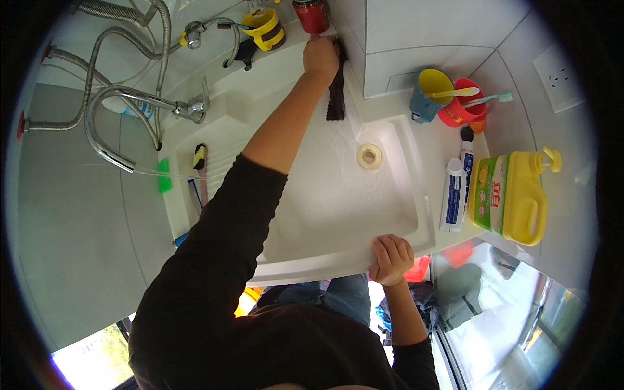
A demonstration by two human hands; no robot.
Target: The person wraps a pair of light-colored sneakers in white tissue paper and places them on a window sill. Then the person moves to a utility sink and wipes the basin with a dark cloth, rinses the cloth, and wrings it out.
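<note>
My left hand [321,57] reaches across to the back of the white laundry sink and presses a dark, wet-looking cloth [336,100] against the back ledge. The cloth hangs down the basin's sloping side; part of it is hidden under my fingers. A red can [311,15] stands just beyond my knuckles. My right hand [392,258] has its fingers curled over the front rim of the sink [317,269], near the right corner. From the chrome faucet [117,161] a thin stream of water runs towards the ribbed washboard part, partly behind my left sleeve.
A yellow pump bottle [509,197], toothpaste tubes [453,195], a blue cup [429,100] and a red cup [463,105] with toothbrushes line the right ledge. A yellow mug [265,30] stands at the back. A scrub brush [200,158] and green soap-like block [164,175] lie left.
</note>
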